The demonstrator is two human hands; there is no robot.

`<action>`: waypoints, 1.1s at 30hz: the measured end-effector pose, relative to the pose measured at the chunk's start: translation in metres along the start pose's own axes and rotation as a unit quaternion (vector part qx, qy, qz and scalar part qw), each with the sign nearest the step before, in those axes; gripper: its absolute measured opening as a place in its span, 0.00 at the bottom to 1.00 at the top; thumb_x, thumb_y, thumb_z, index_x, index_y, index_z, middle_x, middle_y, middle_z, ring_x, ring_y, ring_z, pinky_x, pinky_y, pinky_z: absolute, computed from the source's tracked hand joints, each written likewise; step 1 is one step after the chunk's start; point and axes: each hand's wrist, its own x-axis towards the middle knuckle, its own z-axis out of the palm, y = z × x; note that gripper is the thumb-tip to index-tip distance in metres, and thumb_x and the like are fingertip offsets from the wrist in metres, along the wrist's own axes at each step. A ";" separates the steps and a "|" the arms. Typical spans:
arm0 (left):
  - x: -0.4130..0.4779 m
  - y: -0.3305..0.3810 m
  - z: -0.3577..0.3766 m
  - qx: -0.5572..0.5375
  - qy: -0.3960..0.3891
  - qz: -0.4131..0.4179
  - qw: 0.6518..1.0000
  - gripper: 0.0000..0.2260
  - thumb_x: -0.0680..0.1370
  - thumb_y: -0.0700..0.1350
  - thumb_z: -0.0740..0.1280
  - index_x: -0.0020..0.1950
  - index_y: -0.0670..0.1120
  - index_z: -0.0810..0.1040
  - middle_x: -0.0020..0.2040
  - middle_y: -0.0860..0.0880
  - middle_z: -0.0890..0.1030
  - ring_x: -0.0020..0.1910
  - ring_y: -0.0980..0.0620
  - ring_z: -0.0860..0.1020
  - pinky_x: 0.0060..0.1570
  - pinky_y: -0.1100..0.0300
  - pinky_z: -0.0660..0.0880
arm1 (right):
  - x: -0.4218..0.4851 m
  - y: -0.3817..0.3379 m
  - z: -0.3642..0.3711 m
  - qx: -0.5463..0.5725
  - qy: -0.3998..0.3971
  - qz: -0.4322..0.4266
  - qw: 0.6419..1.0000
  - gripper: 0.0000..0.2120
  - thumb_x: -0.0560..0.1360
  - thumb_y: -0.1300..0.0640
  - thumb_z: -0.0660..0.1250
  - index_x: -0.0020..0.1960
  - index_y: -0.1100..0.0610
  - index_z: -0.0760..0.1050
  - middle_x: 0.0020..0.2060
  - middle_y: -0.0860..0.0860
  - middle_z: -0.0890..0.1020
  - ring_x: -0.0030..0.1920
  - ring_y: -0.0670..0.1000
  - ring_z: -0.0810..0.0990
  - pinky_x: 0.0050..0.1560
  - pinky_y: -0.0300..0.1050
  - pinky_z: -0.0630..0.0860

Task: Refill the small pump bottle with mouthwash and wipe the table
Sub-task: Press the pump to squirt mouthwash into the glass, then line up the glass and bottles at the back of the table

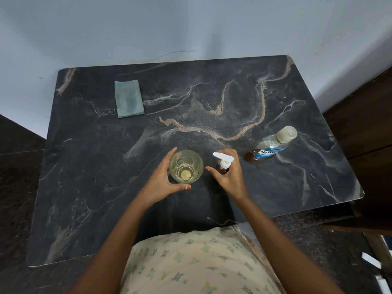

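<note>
Fingers of my left hand [161, 179] wrap the glass [186, 166]; those of my right hand [232, 179] grip the small pump bottle [223, 169]. Both sit mid-surface [95, 187], toward the near edge. Pump head [222, 156] on, so refill not started. Next I'd unscrew it. Mouthwash bottle [273, 145] near right edge, cloth [129, 98] far-left corner.
</note>
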 end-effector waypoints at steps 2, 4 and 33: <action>0.000 -0.006 0.003 0.007 0.005 0.000 1.000 0.46 0.61 0.44 0.79 0.66 0.69 0.54 0.69 0.54 0.64 0.68 0.54 0.65 0.69 0.50 0.63 | -0.004 0.003 0.000 -0.014 -0.009 0.020 1.000 0.22 0.64 0.62 0.76 0.55 0.63 0.71 0.50 0.49 0.70 0.53 0.49 0.70 0.55 0.31 0.64; 0.000 -0.012 0.008 0.008 0.018 0.001 1.000 0.46 0.60 0.44 0.79 0.65 0.68 0.54 0.67 0.57 0.66 0.67 0.60 0.65 0.66 0.64 0.63 | -0.009 0.008 0.000 -0.030 -0.005 0.038 0.999 0.24 0.65 0.60 0.76 0.57 0.60 0.70 0.51 0.47 0.69 0.54 0.46 0.67 0.56 0.28 0.61; 0.071 0.009 -0.003 0.021 0.259 0.008 0.966 0.36 0.58 0.45 0.80 0.60 0.57 0.66 0.49 0.66 0.73 0.49 0.68 0.73 0.46 0.82 0.65 | 0.076 0.012 0.019 0.009 0.012 0.087 0.996 0.18 0.64 0.68 0.75 0.50 0.62 0.73 0.46 0.51 0.73 0.46 0.47 0.73 0.47 0.22 0.67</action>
